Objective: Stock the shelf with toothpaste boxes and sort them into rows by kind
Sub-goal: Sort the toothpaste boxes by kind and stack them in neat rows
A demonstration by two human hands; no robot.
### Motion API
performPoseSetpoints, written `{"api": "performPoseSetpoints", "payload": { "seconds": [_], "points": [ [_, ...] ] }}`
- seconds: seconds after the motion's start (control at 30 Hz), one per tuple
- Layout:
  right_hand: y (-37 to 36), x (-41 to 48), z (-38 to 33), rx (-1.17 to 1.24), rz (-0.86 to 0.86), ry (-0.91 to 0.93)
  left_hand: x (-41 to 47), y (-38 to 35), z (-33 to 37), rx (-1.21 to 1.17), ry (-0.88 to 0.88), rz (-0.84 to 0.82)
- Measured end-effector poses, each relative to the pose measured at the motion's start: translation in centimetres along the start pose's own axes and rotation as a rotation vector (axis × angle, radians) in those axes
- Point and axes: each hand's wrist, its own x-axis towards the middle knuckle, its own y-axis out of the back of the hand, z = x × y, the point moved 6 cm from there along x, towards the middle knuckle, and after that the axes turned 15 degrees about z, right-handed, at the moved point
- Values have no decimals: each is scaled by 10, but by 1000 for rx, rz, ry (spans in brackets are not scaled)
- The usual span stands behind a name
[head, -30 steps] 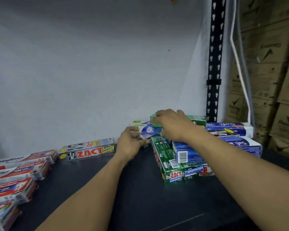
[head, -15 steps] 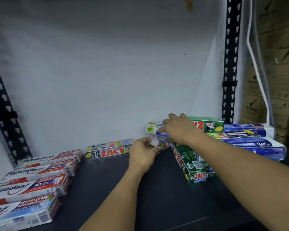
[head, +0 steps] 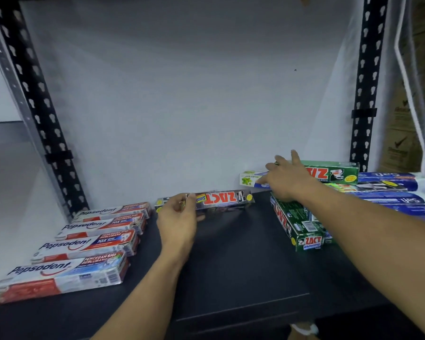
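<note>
- Head view: the left hand (head: pixel 178 217) grips one end of a silver toothpaste box (head: pixel 226 200), held level and low over the dark shelf (head: pixel 231 266) near the back wall.
- Right hand (head: pixel 286 180) is wide, fingers spread, holding nothing, at the green box (head: pixel 336 173) topping the right-hand pile.
- Red-and-white boxes (head: pixel 84 244) lie in a row at left.

Probably a shop's stockroom: slotted steel rack uprights (head: pixel 364 94), a dark shelf (head: pixel 231 266) of toothpaste boxes (head: pixel 91 244), and dim brown cartons (head: pixel 402 143) stacked alongside.
</note>
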Motion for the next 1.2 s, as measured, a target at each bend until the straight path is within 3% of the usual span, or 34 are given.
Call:
{"api": "performPoseSetpoints", "payload": {
  "seconds": [0.13, 0.3, 0.4, 0.5, 0.7, 0.83, 1.0, 1.1, 1.2],
  "points": [
    [12, -2, -14, 93, 41, -32, 0, 2, -10, -70, 162, 41],
    [46, -11, -49, 869, 169, -41, 0, 7, -11, -198, 318, 117],
    [43, -13, -72, 948, 103, 8, 2, 15, -11, -286, 427, 200],
    [28, -7, -82, 1047, 127, -71, 3, 17, -11, -310, 474, 189],
    [23, -5, -80, 1177, 363, -172, 7, 10, -11, -235, 455, 34],
    [33, -11, -76, 1246, 554, -197, 8, 8, 7, 108, 130, -66],
    [37, -23, -77, 1201, 593, -91, -7, -3, 18, 290, -95, -246],
    [35, -25, -70, 1276, 627, -220, -11, -8, 17, 181, 47, -353],
    [29, -29, -60, 1414, 665, -574, -6, -7, 15, -53, 208, -258]
  ]
}}
